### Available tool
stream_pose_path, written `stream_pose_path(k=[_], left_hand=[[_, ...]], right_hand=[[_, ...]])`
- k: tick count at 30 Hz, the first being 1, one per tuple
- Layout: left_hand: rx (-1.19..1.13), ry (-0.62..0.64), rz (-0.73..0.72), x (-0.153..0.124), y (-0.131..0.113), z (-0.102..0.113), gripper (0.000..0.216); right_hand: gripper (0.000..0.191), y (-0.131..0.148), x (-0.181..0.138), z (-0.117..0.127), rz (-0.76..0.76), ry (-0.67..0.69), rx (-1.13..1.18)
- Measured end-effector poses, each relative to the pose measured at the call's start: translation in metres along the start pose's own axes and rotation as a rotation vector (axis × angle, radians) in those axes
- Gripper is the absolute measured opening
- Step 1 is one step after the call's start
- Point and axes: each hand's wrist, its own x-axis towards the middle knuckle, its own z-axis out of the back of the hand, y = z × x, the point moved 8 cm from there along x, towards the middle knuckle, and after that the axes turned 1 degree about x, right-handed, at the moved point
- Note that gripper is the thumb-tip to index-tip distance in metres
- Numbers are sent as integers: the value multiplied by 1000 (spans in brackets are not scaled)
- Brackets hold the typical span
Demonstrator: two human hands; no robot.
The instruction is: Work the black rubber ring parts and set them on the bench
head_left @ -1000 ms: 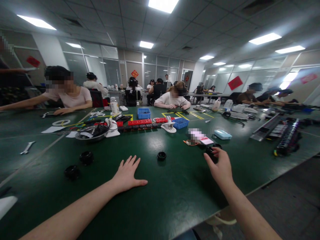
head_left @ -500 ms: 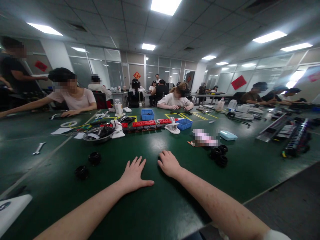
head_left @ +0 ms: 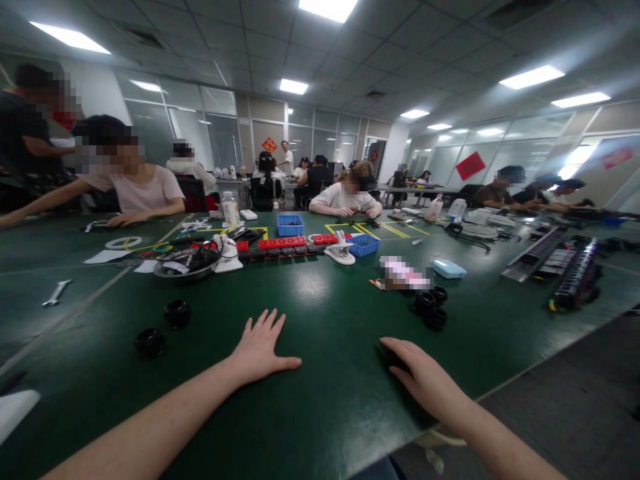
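My left hand (head_left: pixel 260 348) lies flat on the green table (head_left: pixel 320 400), its fingers spread and nothing in it. To its left stand two round black parts (head_left: pixel 177 313). My right hand (head_left: pixel 423 373) is over the table toward the right edge, fingers stretched out and thumb apart, holding nothing that I can see. Its palm side is hidden. Beyond it sits a cluster of black round parts (head_left: pixel 430 308), apart from the fingers.
A metal bowl of black cables (head_left: pixel 187 270), white clamps (head_left: pixel 341 250), red power strips (head_left: pixel 281 242) and a blue bin (head_left: pixel 364 245) stand across the middle. A wrench (head_left: pixel 57 293) lies left, a light blue case (head_left: pixel 449 269) right. Several people sit around.
My right hand has moved right and back toward me, away from my left hand, its fingers now straighter. My left hand stays flat on the table. The view has turned slightly right.
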Motion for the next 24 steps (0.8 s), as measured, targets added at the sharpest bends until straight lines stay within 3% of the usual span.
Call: stream_pose_path(k=[8,15,19,24], left_hand=[[13,-6,8,0,0,0,106],[21,-8,8,0,0,0,106],[27,-8,17,-2,-1,2,104],[31,3,33,-1,-1,2,103]], right_hand=[[35,-107,-65,35,-310,-273,58],[36,-182,-51,81,-631,-553,14],[50,-194,-39,94,-738,-856,39],[47,-180,-36,91,-605,-1066,98]])
